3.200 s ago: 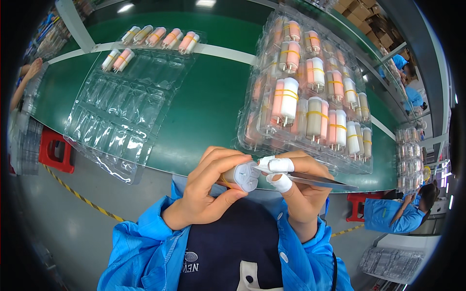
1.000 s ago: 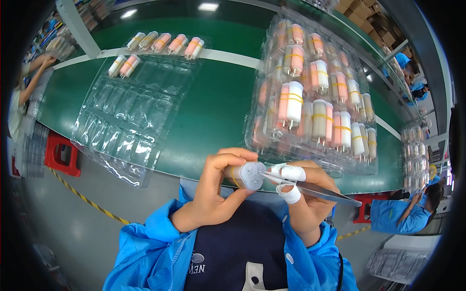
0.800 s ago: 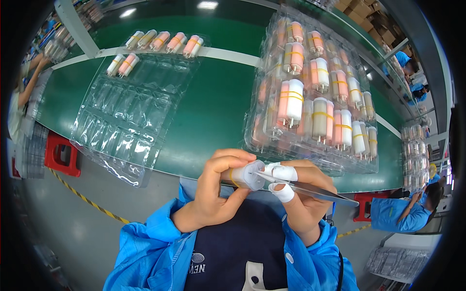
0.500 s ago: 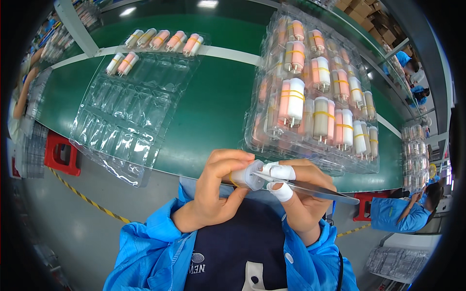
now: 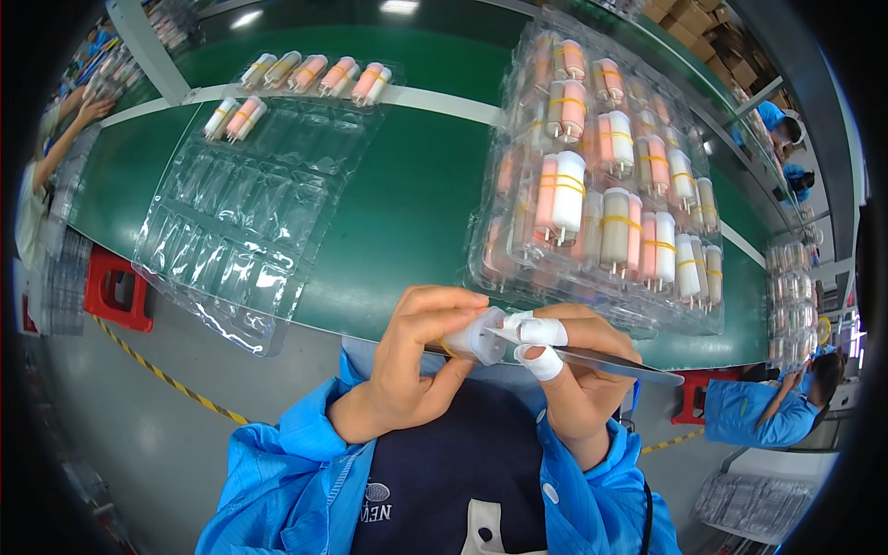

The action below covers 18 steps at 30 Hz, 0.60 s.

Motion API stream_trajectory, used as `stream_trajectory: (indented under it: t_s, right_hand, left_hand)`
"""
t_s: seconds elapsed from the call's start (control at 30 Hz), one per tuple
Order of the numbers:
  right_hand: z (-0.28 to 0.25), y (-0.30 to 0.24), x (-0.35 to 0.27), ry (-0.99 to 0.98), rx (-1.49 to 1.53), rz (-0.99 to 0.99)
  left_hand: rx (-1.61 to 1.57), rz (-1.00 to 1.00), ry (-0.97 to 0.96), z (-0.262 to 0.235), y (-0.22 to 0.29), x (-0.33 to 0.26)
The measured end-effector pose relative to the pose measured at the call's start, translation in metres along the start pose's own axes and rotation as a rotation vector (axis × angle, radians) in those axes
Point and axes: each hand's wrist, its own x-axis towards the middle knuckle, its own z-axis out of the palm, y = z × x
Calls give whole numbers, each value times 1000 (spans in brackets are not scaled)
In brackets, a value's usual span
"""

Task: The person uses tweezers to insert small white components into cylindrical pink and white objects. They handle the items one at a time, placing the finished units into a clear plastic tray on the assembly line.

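- Tube bundle (image 5: 482,336): at the near edge of the desk (image 5: 398,203), left hand (image 5: 407,363) with fingers curled around it.
- Right hand (image 5: 585,379): taped fingers pinching tweezers (image 5: 638,369), near the desk's edge.
- Tray stack (image 5: 592,292): right side of the desk.

Location type: factory assembly floor. Indicators: a long, green-topped bench (image 5: 407,213) carrying moulded, transparent plastic trays (image 5: 268,199) and yellow-banded pink, white and grey cylinders (image 5: 569,203); a co-worker in a blue work coat (image 5: 740,409); yellow-and-black striped tape (image 5: 169,374) on the grey floor (image 5: 139,421); red plastic stools (image 5: 97,291); stacked brown cardboard boxes (image 5: 684,28).
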Motion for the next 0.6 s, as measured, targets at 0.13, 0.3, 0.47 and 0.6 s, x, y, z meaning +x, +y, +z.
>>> stream_trajectory:
  t_s: [0.13, 0.3, 0.47, 0.6]
  right_hand:
    - [-2, 2, 1, -32, -44, -23]
    - [-3, 0, 3, -65, -109, -13]
    - [-4, -4, 9, -129, -147, 26]
    - [-8, -10, 18, -223, -175, 47]
  left_hand:
    - [-1, 5, 1, 1, 0, 0]
    - [13, 8, -3, 1, -3, -1]
    - [139, 73, -60, -4, -1, 5]
    - [238, 125, -135, -9, -1, 7]
